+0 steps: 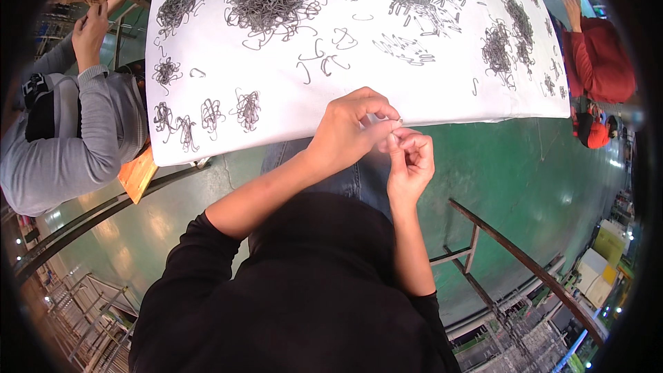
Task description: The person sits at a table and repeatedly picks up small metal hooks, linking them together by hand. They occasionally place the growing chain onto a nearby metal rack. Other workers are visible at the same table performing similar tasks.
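Note:
My left hand (351, 124) and my right hand (412, 164) meet just at the near edge of the white-covered table (290, 107). Each has thumb and fingertips pinched together. A tiny bright bit shows at the left fingertips, but what the hands hold is too small to name. Beyond them lie several loose bent wire hooks (333, 63). Farther off is a big tangled heap of dark wire hooks (266, 1). To its right, many short, narrow metal pieces (428, 10) are spread out, with a paler group (406, 50) nearer me.
Small bundles of hooks (247, 109) line the table's left side, and more piles (496, 52) its right. A person in grey (62, 138) sits at left, one in dark red (604, 59) at right. Metal bench frames (525, 266) stand on the green floor (497, 173).

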The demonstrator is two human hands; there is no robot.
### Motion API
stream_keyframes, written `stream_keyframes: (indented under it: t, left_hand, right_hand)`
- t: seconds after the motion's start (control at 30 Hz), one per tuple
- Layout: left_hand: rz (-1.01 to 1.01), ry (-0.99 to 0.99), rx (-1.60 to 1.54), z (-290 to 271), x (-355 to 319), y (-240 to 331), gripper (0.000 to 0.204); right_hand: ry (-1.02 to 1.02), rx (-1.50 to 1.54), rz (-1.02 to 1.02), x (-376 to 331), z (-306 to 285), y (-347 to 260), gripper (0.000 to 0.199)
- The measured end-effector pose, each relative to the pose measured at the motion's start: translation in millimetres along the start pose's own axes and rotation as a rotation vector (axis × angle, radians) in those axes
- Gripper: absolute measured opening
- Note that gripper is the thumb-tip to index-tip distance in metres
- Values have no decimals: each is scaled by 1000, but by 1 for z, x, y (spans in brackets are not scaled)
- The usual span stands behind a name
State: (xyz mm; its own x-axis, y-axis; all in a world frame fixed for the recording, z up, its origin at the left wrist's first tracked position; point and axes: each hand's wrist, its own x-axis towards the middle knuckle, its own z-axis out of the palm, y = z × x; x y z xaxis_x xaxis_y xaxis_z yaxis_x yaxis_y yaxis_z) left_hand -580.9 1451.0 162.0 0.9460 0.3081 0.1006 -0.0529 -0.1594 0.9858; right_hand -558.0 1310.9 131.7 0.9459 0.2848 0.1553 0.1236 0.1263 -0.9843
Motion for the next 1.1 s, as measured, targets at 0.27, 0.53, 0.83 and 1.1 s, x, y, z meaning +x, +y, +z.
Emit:
stream_keyframes:
  t: [0.27,0.53,0.83,1.1]
  left_hand:
    - [103,25,68,-3,-11,-22,12]
    - [122,-24,122,-8,-21,-39,14]
    - [172,-17,84,-9,-26,-29,7]
    - [174,-22,64,-6,-19,-22,9]
  right_hand:
    - [-81,-406,-10,66,-1,-10,14]
    - [-734,-991,-233,178,139,32,12]
    - [-470,-948,-424,170,120,44,4]
    - [-163,-79,174,92,35,-38,19]
